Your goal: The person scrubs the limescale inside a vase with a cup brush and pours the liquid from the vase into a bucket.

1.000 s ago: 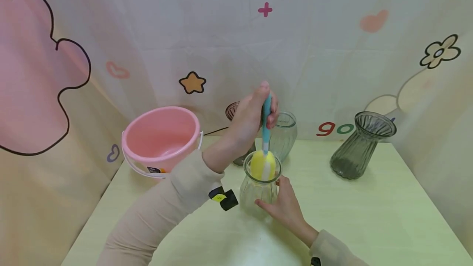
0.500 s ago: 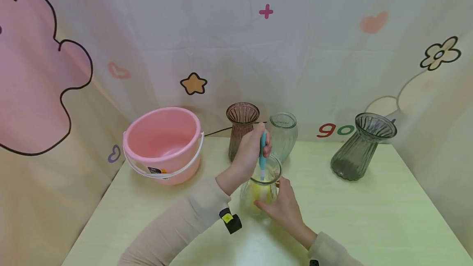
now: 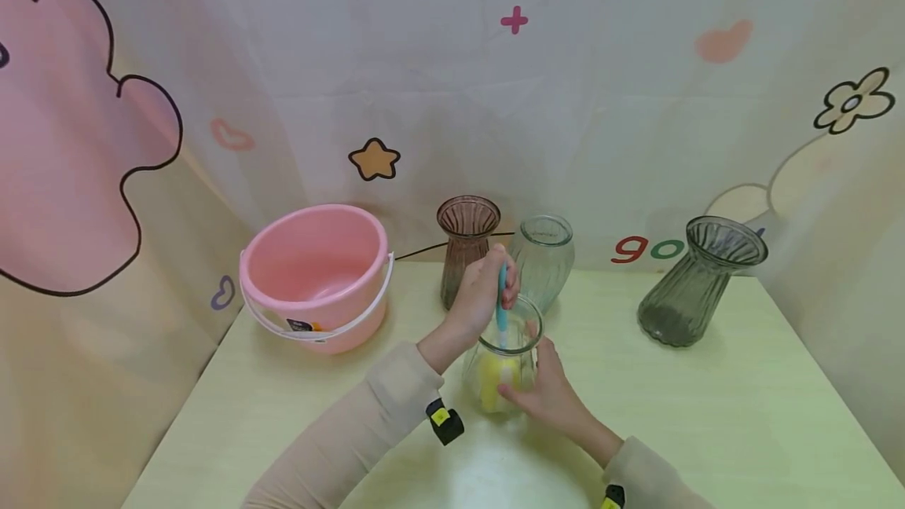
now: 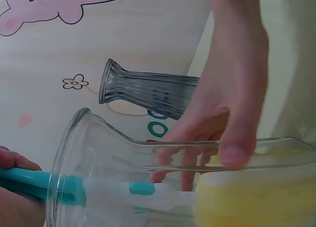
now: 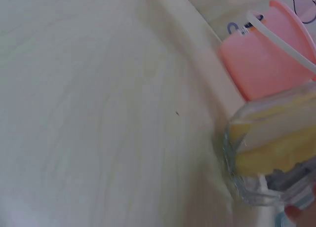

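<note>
- Head view: over a pale desk (image 3: 707,422), a person's left hand (image 3: 477,289) has a narrow grip around the blue handle (image 3: 502,301) of one brush. Its yellow sponge head (image 3: 489,385) is inside a clear glass vase (image 3: 472,371), low down. The right hand (image 3: 551,395) grips that vase by its side, thumb toward the camera. Behind stand a brownish vase (image 3: 458,269), a pale green vase (image 3: 557,258) and, to the right, a dark grey vase (image 3: 682,293); on the left is one pink bucket (image 3: 311,254). That makes four vases in all.
- Left wrist view: the right thumb lies on the clear glass; the brush's white neck (image 4: 163,196) runs to the sponge. The glass is probably stiff, breakable and slippery if wet, best held at its waist; the brush looks light, soft only at its head.
- Right wrist view: sponge shows through the glass near its base; whether that base touches the desk, I cannot tell.
</note>
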Available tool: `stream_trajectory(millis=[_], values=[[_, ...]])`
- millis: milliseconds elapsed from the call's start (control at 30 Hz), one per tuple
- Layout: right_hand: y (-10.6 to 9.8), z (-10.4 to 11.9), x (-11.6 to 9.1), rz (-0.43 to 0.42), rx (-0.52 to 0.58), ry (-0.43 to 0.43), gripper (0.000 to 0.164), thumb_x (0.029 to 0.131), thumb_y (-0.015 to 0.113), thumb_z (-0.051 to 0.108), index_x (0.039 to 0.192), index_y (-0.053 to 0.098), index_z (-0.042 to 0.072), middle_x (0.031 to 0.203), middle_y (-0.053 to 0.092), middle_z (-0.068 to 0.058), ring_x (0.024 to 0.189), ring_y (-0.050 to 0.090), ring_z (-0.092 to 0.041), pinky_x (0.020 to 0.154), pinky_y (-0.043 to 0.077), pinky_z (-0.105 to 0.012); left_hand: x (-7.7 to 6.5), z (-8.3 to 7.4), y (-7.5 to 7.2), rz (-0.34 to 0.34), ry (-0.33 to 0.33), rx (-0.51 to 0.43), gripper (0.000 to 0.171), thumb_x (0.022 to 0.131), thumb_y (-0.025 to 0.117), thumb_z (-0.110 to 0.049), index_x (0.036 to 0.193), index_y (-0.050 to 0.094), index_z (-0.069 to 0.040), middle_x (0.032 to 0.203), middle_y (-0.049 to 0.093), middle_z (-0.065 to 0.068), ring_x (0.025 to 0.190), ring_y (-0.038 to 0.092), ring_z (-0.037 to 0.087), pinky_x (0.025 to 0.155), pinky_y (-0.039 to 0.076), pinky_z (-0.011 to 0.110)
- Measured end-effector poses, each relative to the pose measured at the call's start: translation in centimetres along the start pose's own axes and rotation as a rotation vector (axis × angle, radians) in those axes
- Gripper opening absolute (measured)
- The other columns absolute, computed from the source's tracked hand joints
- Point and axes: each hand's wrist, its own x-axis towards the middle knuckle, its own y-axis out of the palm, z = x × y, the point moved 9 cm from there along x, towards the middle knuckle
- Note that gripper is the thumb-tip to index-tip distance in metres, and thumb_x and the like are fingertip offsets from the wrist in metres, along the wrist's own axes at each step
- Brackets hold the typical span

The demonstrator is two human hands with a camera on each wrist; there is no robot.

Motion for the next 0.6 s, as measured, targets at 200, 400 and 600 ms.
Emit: stream_trajectory(millis=[200,400,600], values=[[0.0,-1.7,0.9,0.234,0.145,0.048,0.096,0.08,0.071,0.025,0.147,0.003,0.029,0.152,0.015,-0.006,0.136,0.025,-0.028,0.102,0.031,-0.052,-0.3,0.1,0.6,0.023,-0.005,-0.006,0.046,0.097,0.027,-0.042,0.067,0.039,-0.008,0.056,0.037,-0.002,0.05,0.035,0.013,0.051,0.033,0.025],[-0.1,-1.5,1.2,0.247,0.143,-0.014,0.083,0.08,0.071,0.028,0.144,0.018,0.025,0.145,0.03,-0.006,0.133,0.031,-0.028,0.097,0.037,-0.053,-0.5,-0.5,0.9,-0.002,0.003,-0.062,0.045,0.099,0.026,-0.037,0.067,0.038,-0.007,0.056,0.035,0.0,0.049,0.032,0.014,0.05,0.03,0.026],[-0.1,-1.1,1.2,0.214,0.116,-0.054,0.078,0.079,0.072,0.025,0.141,0.025,0.022,0.145,0.031,-0.008,0.131,0.032,-0.032,0.089,0.042,-0.054,-0.1,-2.9,1.2,0.005,-0.001,-0.072,0.045,0.098,0.026,-0.035,0.065,0.038,-0.008,0.055,0.034,-0.001,0.049,0.031,0.014,0.051,0.03,0.026]])
